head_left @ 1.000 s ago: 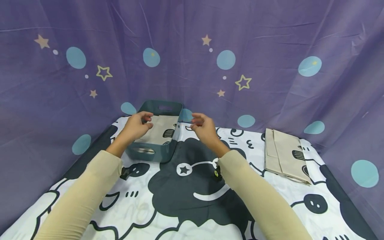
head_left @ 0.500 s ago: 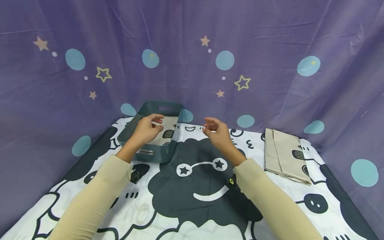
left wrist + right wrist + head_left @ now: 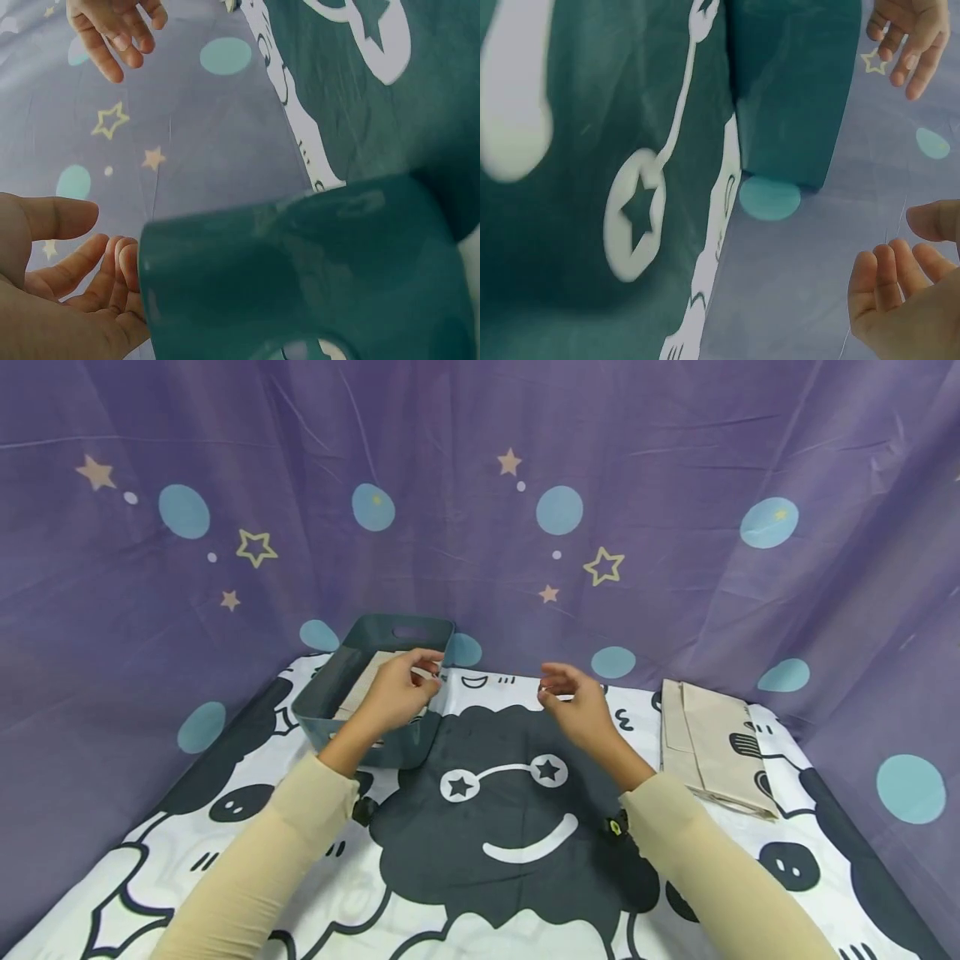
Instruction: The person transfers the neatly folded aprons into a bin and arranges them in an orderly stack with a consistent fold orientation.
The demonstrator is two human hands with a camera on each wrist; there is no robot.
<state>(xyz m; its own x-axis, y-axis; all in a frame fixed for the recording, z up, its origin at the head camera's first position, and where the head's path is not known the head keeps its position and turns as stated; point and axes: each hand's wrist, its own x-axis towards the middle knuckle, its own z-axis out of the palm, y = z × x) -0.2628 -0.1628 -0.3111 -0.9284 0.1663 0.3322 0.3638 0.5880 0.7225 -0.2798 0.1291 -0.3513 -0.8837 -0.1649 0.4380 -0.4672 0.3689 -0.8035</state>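
Observation:
My left hand (image 3: 401, 693) hovers over the right part of a dark green plastic bin (image 3: 416, 747), fingers loosely bent and nothing in them. Inside the bin lies a folded beige cloth (image 3: 367, 681), partly hidden behind that hand. To the right, my right hand (image 3: 585, 710) hangs above the patterned cover, also holding nothing, thumb apart from the fingers. In the left wrist view, the bin's wall (image 3: 285, 262) stands close beside the left fingers. The right wrist view shows the right hand (image 3: 907, 300) well apart from the bin (image 3: 795, 90).
A second folded beige cloth (image 3: 708, 743) with dark printed shapes lies at the right of the surface. A white and black cartoon-print cover (image 3: 517, 827) spreads under everything. Behind hangs a purple curtain (image 3: 465, 560) with stars and blue dots, close to the bin's back.
Both hands have shifted to the right, still raised. The left hand has passed from the bin's left part to its right part. The bin and both cloths stay in place.

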